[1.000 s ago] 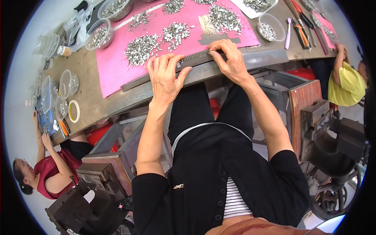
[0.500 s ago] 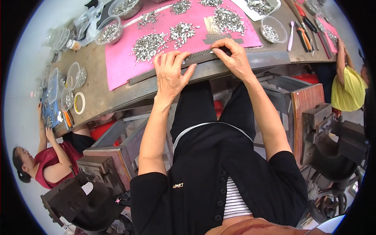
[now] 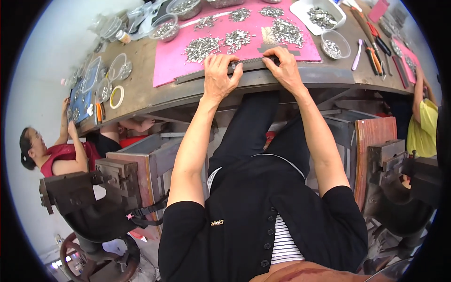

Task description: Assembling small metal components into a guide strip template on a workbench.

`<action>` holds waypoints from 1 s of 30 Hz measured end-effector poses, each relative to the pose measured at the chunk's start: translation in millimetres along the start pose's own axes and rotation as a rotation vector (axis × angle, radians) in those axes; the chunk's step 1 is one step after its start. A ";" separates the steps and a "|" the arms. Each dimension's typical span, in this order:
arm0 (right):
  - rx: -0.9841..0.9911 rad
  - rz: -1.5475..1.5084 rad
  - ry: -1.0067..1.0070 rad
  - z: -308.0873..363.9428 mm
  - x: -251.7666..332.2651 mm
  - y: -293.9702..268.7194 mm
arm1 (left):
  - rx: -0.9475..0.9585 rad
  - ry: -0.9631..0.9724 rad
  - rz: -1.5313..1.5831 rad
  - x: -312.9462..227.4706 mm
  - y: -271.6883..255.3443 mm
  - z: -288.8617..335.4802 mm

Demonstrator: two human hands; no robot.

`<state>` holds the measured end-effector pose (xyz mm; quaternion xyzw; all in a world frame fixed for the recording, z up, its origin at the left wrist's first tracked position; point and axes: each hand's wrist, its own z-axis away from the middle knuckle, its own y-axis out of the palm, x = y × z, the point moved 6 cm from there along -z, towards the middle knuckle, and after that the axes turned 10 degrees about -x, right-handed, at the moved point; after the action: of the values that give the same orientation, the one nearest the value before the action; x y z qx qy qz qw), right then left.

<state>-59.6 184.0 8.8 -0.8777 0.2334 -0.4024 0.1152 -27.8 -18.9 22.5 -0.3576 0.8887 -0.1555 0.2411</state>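
Note:
A long dark metal strip (image 3: 251, 64) lies along the near edge of a pink mat (image 3: 174, 61) on the workbench. My left hand (image 3: 220, 75) grips the strip's left part, fingers curled over it. My right hand (image 3: 283, 69) holds the strip near its right end. Several heaps of small silvery metal parts (image 3: 203, 46) lie on the mat just beyond my hands.
Clear bowls of parts (image 3: 335, 45) and a white tray (image 3: 317, 13) stand at the back right, pliers (image 3: 376, 54) beside them. A person in red (image 3: 58, 152) works at the left, another in yellow (image 3: 423, 124) at the right. Heavy metal presses (image 3: 75, 192) flank my seat.
Both hands stay on the strip. The left fingers have closed over it more tightly, and the view has tilted so the bench sits a little higher in the picture.

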 end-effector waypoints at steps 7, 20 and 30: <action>0.006 -0.009 -0.046 -1.2 3.5 -4.3 | -0.058 -0.014 0.004 4.8 -1.0 1.7; 0.176 0.075 -0.265 -47.4 35.9 78.4 | 0.321 -0.214 -0.169 75.5 -31.4 2.4; 0.338 0.351 -0.237 -54.5 39.0 126.1 | 0.093 -0.224 -0.152 77.3 -58.3 -16.4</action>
<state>-118.9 54.6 20.5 -0.8330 0.2965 -0.3038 0.3548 -52.5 -112.8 37.8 -0.4276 0.8185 -0.1735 0.3423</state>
